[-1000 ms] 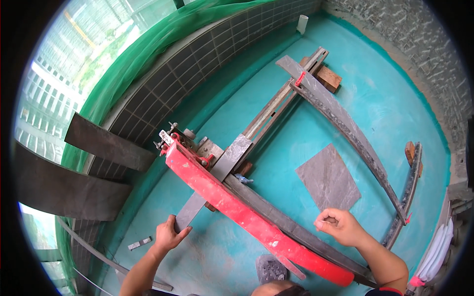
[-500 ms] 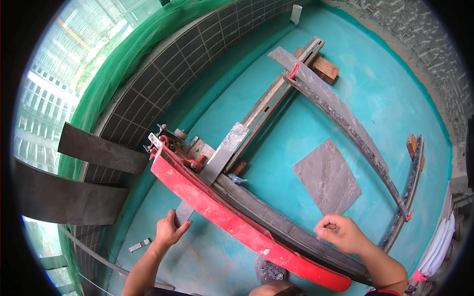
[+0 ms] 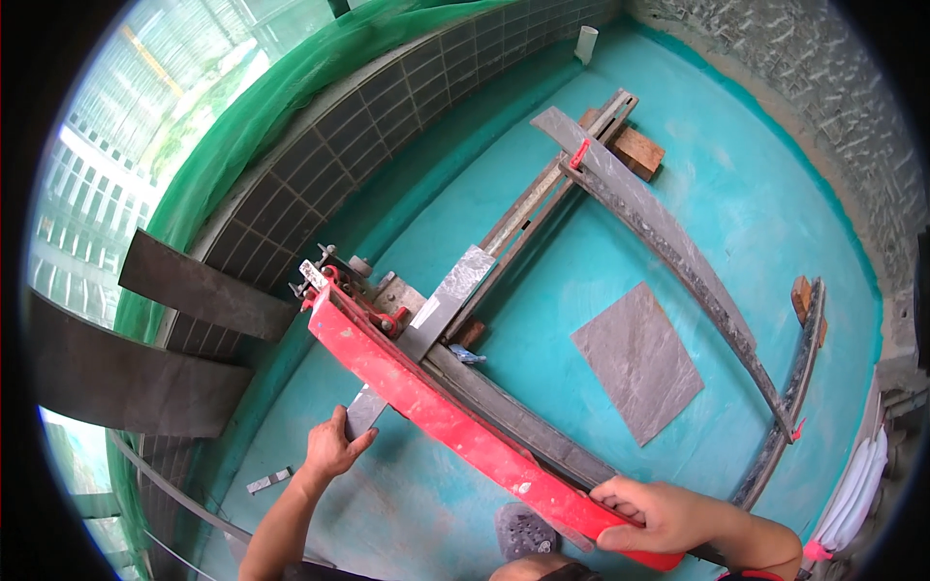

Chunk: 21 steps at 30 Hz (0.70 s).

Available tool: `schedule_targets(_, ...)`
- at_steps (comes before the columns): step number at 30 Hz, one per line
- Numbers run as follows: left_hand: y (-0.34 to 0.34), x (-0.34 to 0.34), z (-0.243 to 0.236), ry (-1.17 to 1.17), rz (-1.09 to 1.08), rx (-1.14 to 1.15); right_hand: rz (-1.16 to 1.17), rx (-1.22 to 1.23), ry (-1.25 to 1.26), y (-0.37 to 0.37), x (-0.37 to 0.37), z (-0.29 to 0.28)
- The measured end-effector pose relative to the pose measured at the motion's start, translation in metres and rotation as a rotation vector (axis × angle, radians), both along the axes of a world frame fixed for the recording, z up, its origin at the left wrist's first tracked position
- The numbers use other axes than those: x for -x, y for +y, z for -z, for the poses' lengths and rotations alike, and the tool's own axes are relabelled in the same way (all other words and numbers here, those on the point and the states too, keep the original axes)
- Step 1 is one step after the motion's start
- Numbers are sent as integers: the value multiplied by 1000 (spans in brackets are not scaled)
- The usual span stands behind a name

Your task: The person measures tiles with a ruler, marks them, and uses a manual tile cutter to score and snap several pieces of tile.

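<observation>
A tile cutter's long red lever handle runs diagonally across the middle, towards the lower right. My right hand is closed around its near end, thumb on the near side. Beneath the lever lies a narrow grey tile strip, resting on the cutter's metal rail. My left hand grips the strip's near end, fingers partly hidden under it. Red clamp parts and bolts of the cutting head sit at the lever's far left end.
A square grey tile lies on the teal floor. Beyond it, a long tile leans on the frame's crossbar. Wooden blocks prop the frame. Dark tile slabs stand at the left, and a small offcut lies near my left forearm.
My right hand has come down and taken hold of the lever's near end. My left hand stays on the tile strip. The view has shifted slightly.
</observation>
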<state>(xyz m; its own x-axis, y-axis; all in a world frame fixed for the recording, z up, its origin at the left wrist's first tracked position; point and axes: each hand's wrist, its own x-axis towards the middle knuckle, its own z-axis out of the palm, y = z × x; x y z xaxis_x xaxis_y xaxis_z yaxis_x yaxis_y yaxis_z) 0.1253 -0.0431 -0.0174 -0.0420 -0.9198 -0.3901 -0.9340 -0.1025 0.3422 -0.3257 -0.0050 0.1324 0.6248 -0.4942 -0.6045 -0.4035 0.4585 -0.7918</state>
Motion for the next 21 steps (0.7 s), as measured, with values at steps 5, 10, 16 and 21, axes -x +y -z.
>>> schedule_targets(5, -1, -2, 2, -37, 1, -16, -62, 390, 357, 6, -40, -39)
schedule_targets(10, -2, -13, 1, -53, 23, -4, -63, 257, 336, -1, -53, -84)
schedule_targets(16, 1, -21, 0, 1, -7, -16, -64, 150, 687, 28, -52, -102)
schedule_targets(21, 7, -28, 6, 60, 16, -3, 12, 323, 654, 64, -29, -78)
